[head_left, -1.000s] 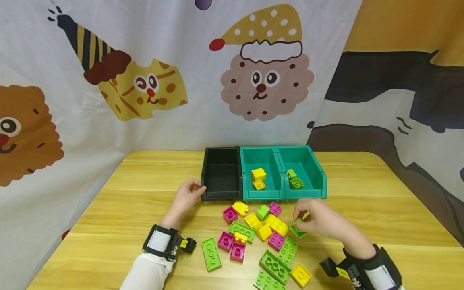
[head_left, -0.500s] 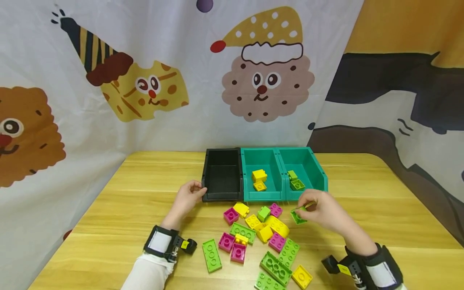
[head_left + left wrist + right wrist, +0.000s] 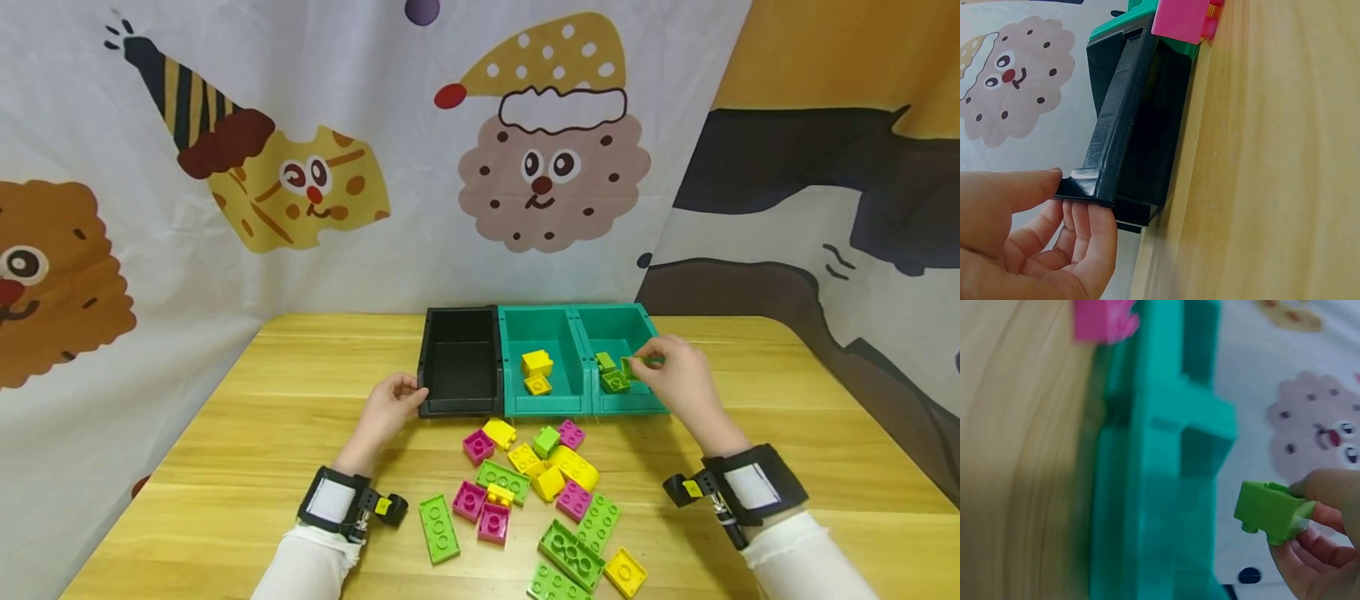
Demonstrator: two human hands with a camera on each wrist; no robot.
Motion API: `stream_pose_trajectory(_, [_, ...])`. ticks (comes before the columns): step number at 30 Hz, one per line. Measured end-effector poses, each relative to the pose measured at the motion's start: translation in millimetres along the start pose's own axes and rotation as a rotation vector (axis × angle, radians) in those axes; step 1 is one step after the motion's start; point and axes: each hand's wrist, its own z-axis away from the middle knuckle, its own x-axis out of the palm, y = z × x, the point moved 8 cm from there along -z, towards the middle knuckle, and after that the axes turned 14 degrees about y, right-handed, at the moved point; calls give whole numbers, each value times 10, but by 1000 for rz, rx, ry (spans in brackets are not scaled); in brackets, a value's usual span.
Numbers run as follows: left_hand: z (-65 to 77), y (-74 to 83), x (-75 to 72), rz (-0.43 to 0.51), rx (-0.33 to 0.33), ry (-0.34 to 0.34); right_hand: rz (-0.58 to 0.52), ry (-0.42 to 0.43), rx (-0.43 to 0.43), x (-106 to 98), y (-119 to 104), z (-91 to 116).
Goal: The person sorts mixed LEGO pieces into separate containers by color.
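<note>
My left hand (image 3: pixel 386 412) pinches the near left corner of the black bin (image 3: pixel 461 405), thumb on top of the rim and fingers beneath, as the left wrist view shows. Over the right teal bin (image 3: pixel 611 327), my right hand (image 3: pixel 682 379) holds a green toy building brick (image 3: pixel 1266 509) between thumb and fingers. Below that brick, two green bricks (image 3: pixel 616 382) lie inside the same bin. Two yellow bricks (image 3: pixel 537 363) lie in the middle teal bin (image 3: pixel 542 325). Nothing lies in the black bin.
Loose pink, yellow and green bricks are spread on the wooden table (image 3: pixel 300 358) in front of the bins, among them a long green brick (image 3: pixel 438 529), a pink brick (image 3: pixel 492 524) and a yellow brick (image 3: pixel 626 572). A printed curtain (image 3: pixel 420 275) hangs behind the table.
My right hand has lifted the green brick from the table beside the pile and carried it forward over the right teal bin. The left hand stays at the black bin.
</note>
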Motion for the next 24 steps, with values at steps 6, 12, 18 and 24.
stream_pose_trajectory(6, [2, 9, -12, 0, 5, 4, 98, -10, -84, 241, 68, -143])
stream_pose_trajectory(12, [6, 12, -7, -4, 4, -1, 151, -62, -106, 449, 104, -186])
stream_pose_trajectory(18, [-3, 2, -1, 1, -5, -2, 214, -121, -87, 601, 171, -208])
stream_pose_trajectory(24, [-7, -4, -2, -1, -1, -1, 256, -195, -29, 722, 292, -195])
